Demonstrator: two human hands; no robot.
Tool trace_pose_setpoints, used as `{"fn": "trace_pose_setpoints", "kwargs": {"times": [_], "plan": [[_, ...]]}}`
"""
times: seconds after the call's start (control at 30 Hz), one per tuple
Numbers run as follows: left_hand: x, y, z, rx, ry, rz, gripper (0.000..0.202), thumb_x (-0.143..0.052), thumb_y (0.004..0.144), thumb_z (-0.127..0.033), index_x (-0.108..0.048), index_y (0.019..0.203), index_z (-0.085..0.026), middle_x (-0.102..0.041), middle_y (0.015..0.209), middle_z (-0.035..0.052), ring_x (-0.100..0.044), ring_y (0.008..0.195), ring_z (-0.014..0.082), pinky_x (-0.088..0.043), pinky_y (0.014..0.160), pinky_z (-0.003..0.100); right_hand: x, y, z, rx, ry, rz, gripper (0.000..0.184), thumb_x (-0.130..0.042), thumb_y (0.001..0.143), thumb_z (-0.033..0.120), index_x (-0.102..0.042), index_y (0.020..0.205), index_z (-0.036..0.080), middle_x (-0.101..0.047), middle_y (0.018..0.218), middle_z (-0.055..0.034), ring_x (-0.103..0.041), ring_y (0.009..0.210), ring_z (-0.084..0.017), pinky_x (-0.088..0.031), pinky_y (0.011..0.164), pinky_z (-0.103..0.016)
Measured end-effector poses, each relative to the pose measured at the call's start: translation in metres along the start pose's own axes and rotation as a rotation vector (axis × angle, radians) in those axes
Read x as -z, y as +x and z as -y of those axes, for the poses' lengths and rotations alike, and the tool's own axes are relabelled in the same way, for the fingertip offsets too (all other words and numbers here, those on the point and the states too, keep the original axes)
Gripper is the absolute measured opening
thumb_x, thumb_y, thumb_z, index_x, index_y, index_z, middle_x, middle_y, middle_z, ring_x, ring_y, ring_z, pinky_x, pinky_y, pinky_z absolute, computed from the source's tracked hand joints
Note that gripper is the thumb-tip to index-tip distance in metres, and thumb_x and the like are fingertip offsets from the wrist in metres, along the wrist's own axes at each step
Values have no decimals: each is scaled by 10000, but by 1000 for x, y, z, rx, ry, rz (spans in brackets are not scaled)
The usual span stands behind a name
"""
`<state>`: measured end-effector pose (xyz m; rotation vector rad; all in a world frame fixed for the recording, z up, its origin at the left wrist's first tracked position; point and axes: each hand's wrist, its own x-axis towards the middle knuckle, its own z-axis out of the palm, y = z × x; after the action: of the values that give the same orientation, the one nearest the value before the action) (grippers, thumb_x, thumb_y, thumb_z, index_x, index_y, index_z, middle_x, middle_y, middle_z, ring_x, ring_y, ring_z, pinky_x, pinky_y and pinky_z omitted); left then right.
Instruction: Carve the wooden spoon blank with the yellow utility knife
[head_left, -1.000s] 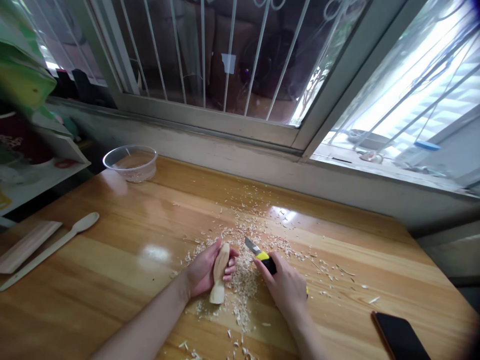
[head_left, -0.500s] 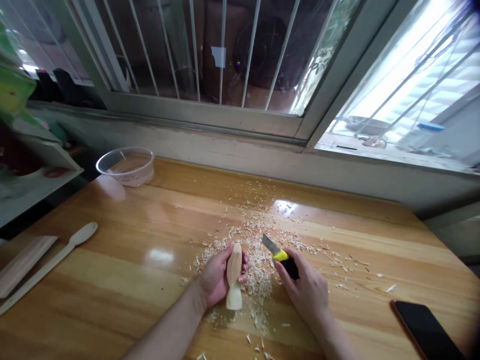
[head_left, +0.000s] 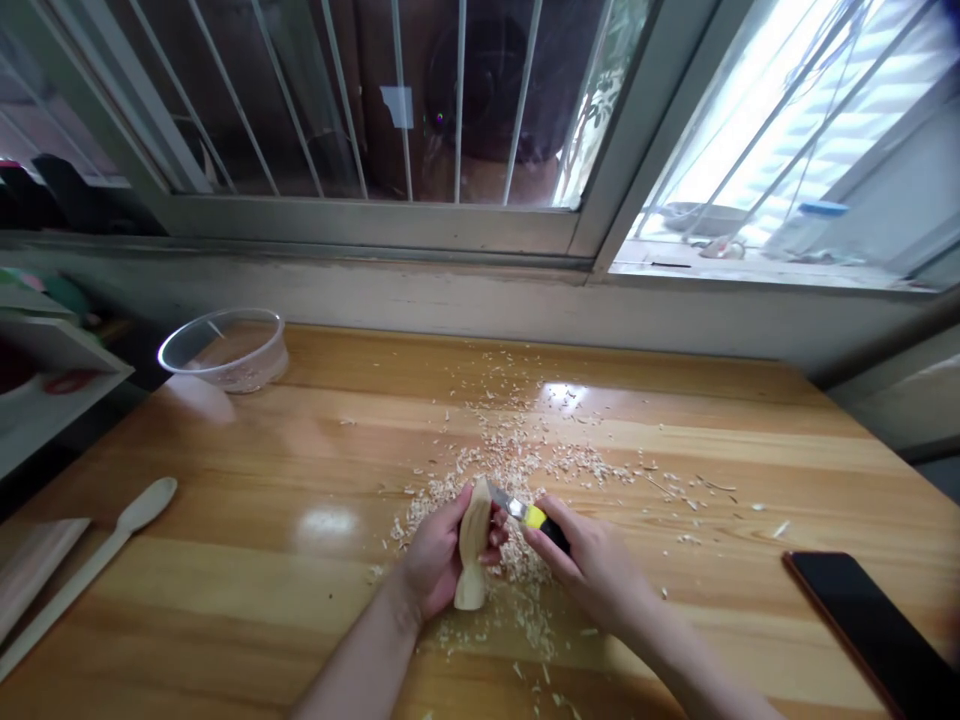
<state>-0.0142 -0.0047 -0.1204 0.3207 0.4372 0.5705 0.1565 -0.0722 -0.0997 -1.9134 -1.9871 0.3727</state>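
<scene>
The left hand grips the carved wood piece, likely light and stiff; its lower half seems the safest hold. The right hand clasps the utility knife.

Apparently a home, barred window, wooden table, wooden spoon

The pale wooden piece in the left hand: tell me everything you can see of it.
The wooden piece looks like bare, smooth wood, light tan with darker grain along its longer upper part. It narrows to a waist lower down, then flares into a blunt end that points toward the wearer; the other end points toward the window. The left hand grips it around the upper part. The blade of the knife meets its upper right edge; whether it is cutting cannot be told.
</scene>
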Motion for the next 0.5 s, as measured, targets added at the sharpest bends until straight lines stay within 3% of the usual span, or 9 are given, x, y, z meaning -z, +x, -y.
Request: {"fn": "trace_pose_setpoints", "kwargs": {"times": [0.1,0.23,0.4,0.5], "plan": [[2,0,1,6,30,4,405,-457,894,-438,-598,752,-85,-508,686,33,-437,527,79,-311,405,151,-2,5,0,68,-39,-32,391,-300,935,494,-542,820,209,-618,612,-11,-579,506,-173,-349,476,-241],[1,-3,3,-83,103,5,459,-525,786,-605,-520,779,-146,-430,683,-29,-324,476,41,-225,379,123,-9,7,-9,104,-108,-137,424,-299,936,513,-558,842,192,-631,638,-29,-589,530,-174,-352,491,-245],[-3,-11,6,-162,337,-99,407,-745,689,-325,-433,926,-217,-450,830,-36,-402,561,43,-252,418,121,-12,3,-18,118,-167,-198,430,-338,924,538,-589,848,198,-673,701,-44,-604,558,-161,-359,511,-240],[-5,-13,6,-170,456,-104,420,-733,694,-323,-409,940,-220,-443,796,-48,-374,536,39,-261,426,141,-10,2,-17,163,-128,-257,443,-331,928,530,-600,836,190,-672,692,-49,-597,544,-144,-357,504,-230]]}}
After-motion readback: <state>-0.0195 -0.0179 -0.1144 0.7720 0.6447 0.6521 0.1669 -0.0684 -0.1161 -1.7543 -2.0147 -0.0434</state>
